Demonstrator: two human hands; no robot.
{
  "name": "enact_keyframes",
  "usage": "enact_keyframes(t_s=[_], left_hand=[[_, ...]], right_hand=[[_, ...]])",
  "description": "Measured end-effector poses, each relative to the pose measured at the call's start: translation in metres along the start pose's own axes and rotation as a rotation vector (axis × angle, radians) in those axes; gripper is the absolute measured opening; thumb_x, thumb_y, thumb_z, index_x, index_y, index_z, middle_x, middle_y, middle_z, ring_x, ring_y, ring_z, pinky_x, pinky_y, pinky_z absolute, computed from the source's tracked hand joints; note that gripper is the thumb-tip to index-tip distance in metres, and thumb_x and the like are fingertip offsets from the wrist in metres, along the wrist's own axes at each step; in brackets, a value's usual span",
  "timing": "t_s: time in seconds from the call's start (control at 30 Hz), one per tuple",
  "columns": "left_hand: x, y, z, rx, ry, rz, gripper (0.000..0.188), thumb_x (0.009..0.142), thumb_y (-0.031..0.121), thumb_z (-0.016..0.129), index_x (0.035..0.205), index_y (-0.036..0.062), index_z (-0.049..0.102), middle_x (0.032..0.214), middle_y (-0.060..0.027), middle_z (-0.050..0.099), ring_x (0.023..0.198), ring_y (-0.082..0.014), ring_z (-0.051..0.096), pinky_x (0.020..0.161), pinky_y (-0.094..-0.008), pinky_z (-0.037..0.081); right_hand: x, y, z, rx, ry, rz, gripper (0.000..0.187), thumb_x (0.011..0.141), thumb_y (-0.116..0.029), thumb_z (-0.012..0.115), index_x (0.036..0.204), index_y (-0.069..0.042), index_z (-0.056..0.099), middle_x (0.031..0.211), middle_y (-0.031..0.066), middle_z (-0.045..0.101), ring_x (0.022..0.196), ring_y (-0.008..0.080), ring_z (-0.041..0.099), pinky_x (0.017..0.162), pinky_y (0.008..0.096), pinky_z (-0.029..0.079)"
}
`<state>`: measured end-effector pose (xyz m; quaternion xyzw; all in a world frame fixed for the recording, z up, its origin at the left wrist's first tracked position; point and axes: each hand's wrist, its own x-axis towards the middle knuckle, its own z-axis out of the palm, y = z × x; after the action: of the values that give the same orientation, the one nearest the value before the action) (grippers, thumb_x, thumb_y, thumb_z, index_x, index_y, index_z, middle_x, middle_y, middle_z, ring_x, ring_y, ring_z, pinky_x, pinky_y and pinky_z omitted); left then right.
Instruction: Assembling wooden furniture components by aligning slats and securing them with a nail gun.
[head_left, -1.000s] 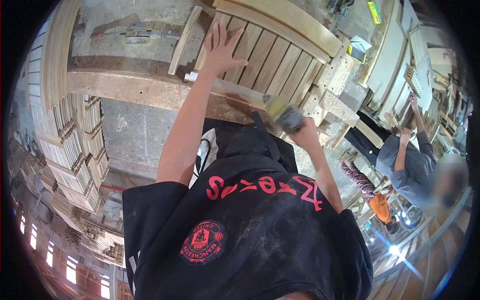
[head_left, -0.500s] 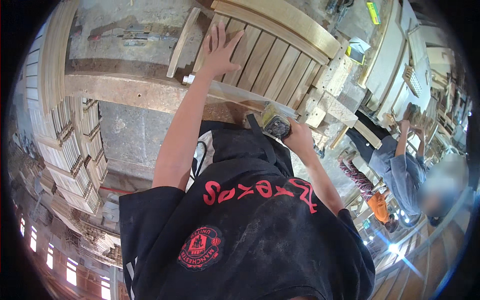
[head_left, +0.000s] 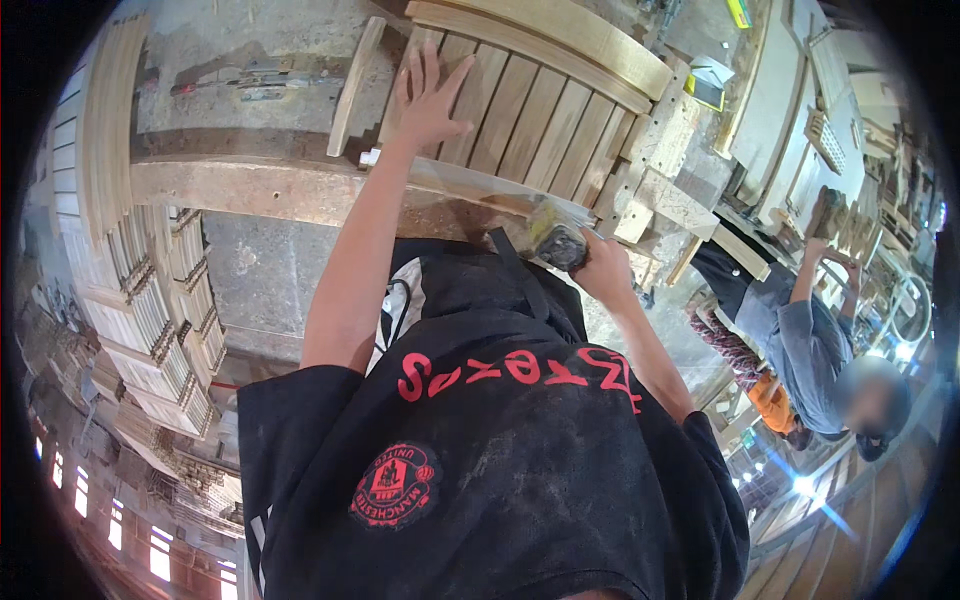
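Note:
My left hand (head_left: 428, 95) lies flat, fingers spread, on a slatted wooden panel (head_left: 540, 105) resting on a workbench beam (head_left: 250, 185). My right hand (head_left: 600, 268) grips a dark sanding block (head_left: 558, 245) at the panel's near edge, by its lower right corner. The panel has several parallel slats and a curved top rail (head_left: 560, 35) on its far side. My black shirt fills the lower middle of the view.
A loose wooden strip (head_left: 352, 85) lies left of the panel. Stacks of slatted wooden parts (head_left: 150, 300) stand at the left. Another person (head_left: 810, 340) in grey works at the right beside more frames. A small box (head_left: 712, 80) sits beyond the panel.
My right hand has drawn the sanding block back along the panel's near edge toward my body. The left hand stays pressed on the slats.

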<state>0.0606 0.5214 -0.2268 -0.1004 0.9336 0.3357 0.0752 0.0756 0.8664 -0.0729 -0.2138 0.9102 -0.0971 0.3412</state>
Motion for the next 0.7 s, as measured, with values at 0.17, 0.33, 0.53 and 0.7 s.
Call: enact_keyframes(t_s=[0.17,0.33,0.53,0.7], left_hand=[[0.014,-0.012,0.012,-0.023,-0.074,0.043,0.066,0.095,0.040,0.051,0.155,0.0381,0.022,0.163,-0.0159,-0.017,0.148,-0.0412,-0.019,0.116,-0.0573,-0.009],[0.002,-0.017,0.007,-0.068,0.010,-0.019,0.055,0.098,0.038,0.047,0.151,0.0291,0.034,0.163,-0.0183,0.002,0.149,-0.0384,-0.006,0.117,-0.0541,0.000],[-0.018,-0.006,-0.073,-0.762,0.189,-0.204,0.030,0.096,0.021,0.058,0.121,0.0064,0.064,0.128,-0.0140,0.060,0.124,-0.0212,0.052,0.101,-0.0338,0.040],[-0.071,-0.052,-0.100,-0.136,0.839,-0.514,0.020,0.088,0.014,0.062,0.102,0.0032,0.071,0.103,-0.0131,0.069,0.102,-0.0295,0.063,0.088,-0.0405,0.049]], right_hand=[[-0.026,0.085,0.014,0.358,0.155,0.246,0.041,0.068,-0.029,0.083,0.097,-0.003,0.071,0.081,0.0163,0.072,0.077,0.0324,0.070,0.068,0.0401,0.053],[-0.018,0.148,-0.042,1.091,0.074,0.541,0.029,0.084,-0.016,0.069,0.110,-0.003,0.067,0.072,-0.0027,0.059,0.052,0.0073,0.049,0.044,0.0241,0.040],[-0.010,0.182,-0.042,1.378,0.232,0.666,0.021,0.087,-0.018,0.066,0.103,-0.005,0.063,0.061,-0.0018,0.050,0.047,0.0095,0.047,0.041,0.0255,0.037],[0.004,0.093,-0.024,0.887,0.063,0.653,0.027,0.082,-0.025,0.074,0.096,-0.003,0.068,0.069,0.0039,0.061,0.054,0.0129,0.056,0.044,0.0286,0.043]])
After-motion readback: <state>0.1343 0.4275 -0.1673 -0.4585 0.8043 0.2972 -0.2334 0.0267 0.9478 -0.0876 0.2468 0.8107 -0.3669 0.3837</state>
